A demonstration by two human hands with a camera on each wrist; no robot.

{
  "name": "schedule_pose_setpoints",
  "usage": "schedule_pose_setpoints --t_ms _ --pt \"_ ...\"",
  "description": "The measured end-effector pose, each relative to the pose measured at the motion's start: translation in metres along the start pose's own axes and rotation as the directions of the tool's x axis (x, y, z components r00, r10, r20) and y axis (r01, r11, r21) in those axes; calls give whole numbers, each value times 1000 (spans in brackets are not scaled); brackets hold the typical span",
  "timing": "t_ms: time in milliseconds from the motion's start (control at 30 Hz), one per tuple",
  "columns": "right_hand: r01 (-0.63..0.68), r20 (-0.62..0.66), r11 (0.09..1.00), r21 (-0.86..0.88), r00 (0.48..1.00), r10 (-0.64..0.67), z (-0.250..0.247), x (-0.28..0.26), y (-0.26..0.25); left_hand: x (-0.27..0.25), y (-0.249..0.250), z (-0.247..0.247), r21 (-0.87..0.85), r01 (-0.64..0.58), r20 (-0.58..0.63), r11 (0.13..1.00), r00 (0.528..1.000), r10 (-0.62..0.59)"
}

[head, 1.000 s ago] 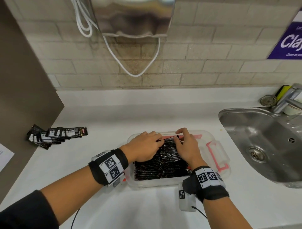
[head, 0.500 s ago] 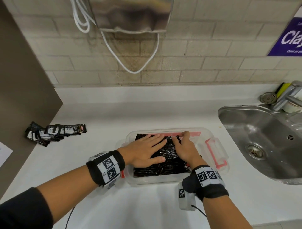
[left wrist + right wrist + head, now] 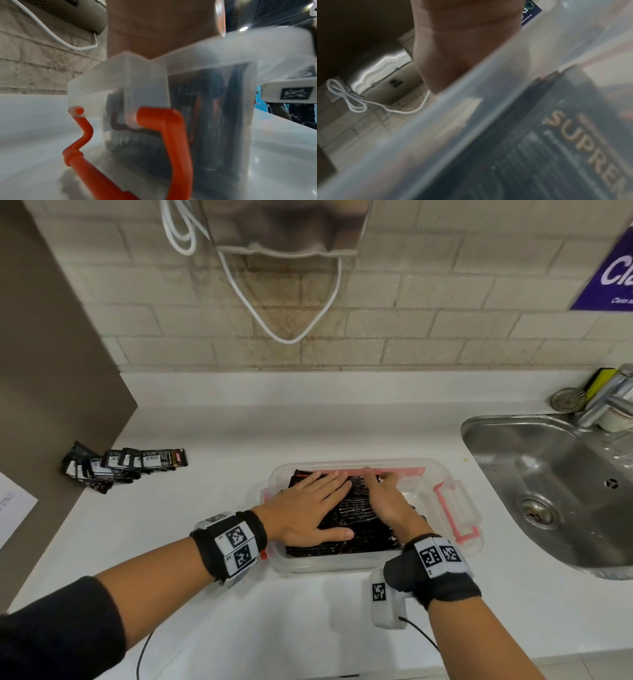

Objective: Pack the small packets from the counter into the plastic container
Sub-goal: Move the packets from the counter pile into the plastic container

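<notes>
Counter [image 3: 205, 542]: 1 container [image 3: 445, 474], 2 flat hands [image 3: 308, 515].

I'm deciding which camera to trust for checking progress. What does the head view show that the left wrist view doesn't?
Only the head view shows both hands, left hand and right hand, flat on the packed packets, the unpacked packets by the wall, and the sink. Only the left wrist view shows the orange latch close up. Both show the plastic container holding dark packets.

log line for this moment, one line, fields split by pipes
left hand: flat on packets in container | right hand: fingers straight on them | plastic container: nearly full | loose packets: still on counter
</notes>
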State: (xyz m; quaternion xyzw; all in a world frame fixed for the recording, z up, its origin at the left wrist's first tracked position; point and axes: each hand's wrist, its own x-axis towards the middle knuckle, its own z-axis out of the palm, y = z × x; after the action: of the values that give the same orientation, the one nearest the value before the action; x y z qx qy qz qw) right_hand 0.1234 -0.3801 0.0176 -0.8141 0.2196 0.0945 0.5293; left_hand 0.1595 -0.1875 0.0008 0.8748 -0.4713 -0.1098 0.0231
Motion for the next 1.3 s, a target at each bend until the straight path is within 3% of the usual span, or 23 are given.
schedule_pose_setpoints --t_ms 167,267,433,600,833,967,1100,1300 --pt "-66 24 996 55 998 65 -8 -2 -1 -1 1 -4 -56 3 6 998 1000 -3" --pt "-42 -33 999 -14 999 42 -18 -11 -13 -5 3 -13 -155 1 -51 988 999 -9" --pt "148 -163 969 -200 970 -181 -24 -33 -54 -25 -9 -34 -229 10 -312 973 947 -83" --pt "382 14 887 -259 920 -392 13 -56 -113 -63 -67 -64 -294 113 -469 949 848 -247" --pt "594 331 775 -215 791 -514 111 -55 -175 -145 -167 -82 -343 458 -275 820 786 -554" --pt "631 467 729 -266 746 -475 176 -40 -192 -196 -214 -78 -302 645 -162 702 691 -704" --pt "602 530 725 -334 757 -383 234 -16 -192 -224 -246 -62 -205 756 -46 621 627 -778" --pt "565 499 688 -456 802 -328 297 23 -167 -228 -278 -38 -134 755 38 641 651 -758"
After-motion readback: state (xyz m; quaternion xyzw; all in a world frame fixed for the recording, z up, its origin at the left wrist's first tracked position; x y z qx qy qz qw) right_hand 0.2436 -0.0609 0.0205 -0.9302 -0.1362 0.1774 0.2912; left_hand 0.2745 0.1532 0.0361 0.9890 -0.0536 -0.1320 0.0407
